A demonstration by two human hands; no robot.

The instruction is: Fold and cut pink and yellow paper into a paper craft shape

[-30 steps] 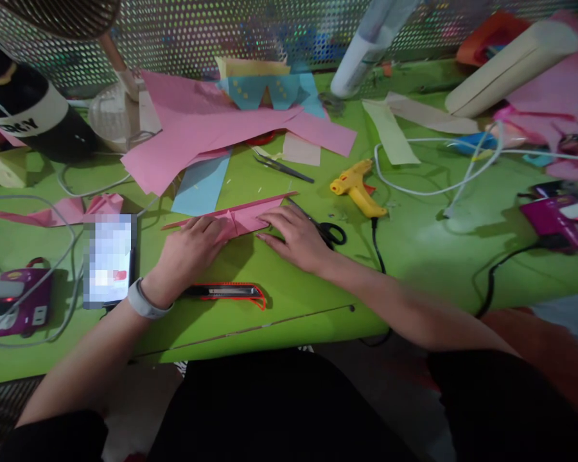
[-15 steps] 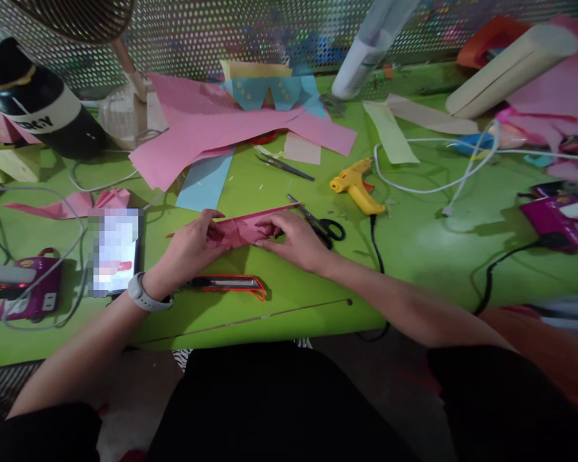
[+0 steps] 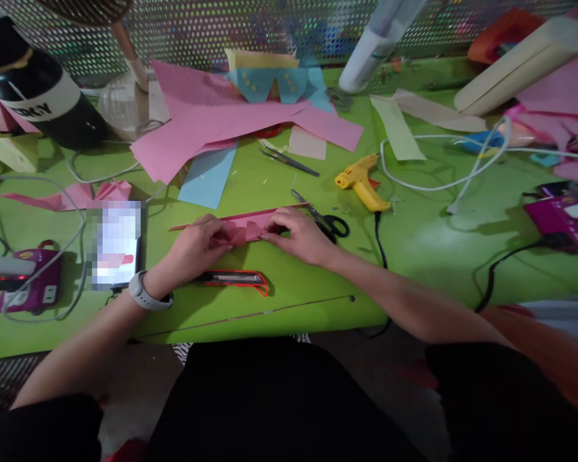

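Observation:
Between my hands is a folded piece of pink paper [image 3: 245, 232], with a long thin reddish strip along its far edge. My left hand [image 3: 200, 247] pinches the paper's left end, a light wristband behind it. The right end is pinched by the thumb and fingers of my right hand [image 3: 298, 234]. Just beyond my right hand lie black-handled scissors [image 3: 334, 224], partly covered by it. An orange box cutter [image 3: 238, 278] rests on the near side of the paper, its left end by my left wrist.
On the green table [image 3: 428, 256] lie a yellow glue gun [image 3: 363, 183], tweezers [image 3: 291, 160] and a phone [image 3: 118, 244]. Large pink sheets [image 3: 212, 125] spread behind. A black bottle [image 3: 38, 90] stands back left, a paper roll [image 3: 520, 67] back right. Cables loop around two purple power blocks [image 3: 33, 276].
Both hands still hold the pink paper. It sits flatter between them, and my left fingers have curled in closer on its left end. The whole view has shifted slightly.

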